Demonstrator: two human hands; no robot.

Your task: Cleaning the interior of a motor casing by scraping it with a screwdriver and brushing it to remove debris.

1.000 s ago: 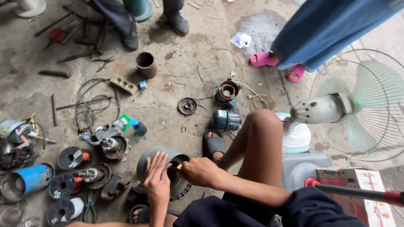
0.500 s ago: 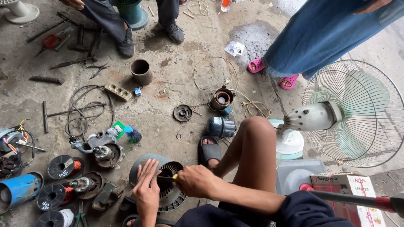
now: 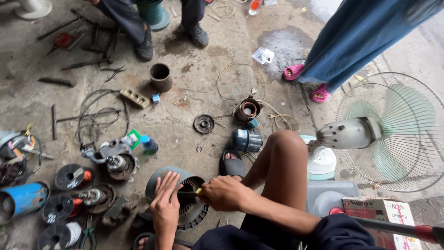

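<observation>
Grey motor housing (image 3: pixel 162 181) on concrete floor (image 3: pixel 194 111), near centre, between the person's feet. Left hand (image 3: pixel 165 203) lies flat on its top, fingers spread, gripping nothing. Right hand (image 3: pixel 223 192) clenched round a yellow-tipped tool (image 3: pixel 198 190), its tip poked into the housing's open end. Left of it: wire spools (image 3: pixel 69 177), blue cylinder (image 3: pixel 23 200). Right: standing fan (image 3: pixel 370 134). Farther: blue capacitor can (image 3: pixel 246 140), round metal cover (image 3: pixel 204 124), brown pipe piece (image 3: pixel 161 77). Far right, pink sandals (image 3: pixel 305 83).
</observation>
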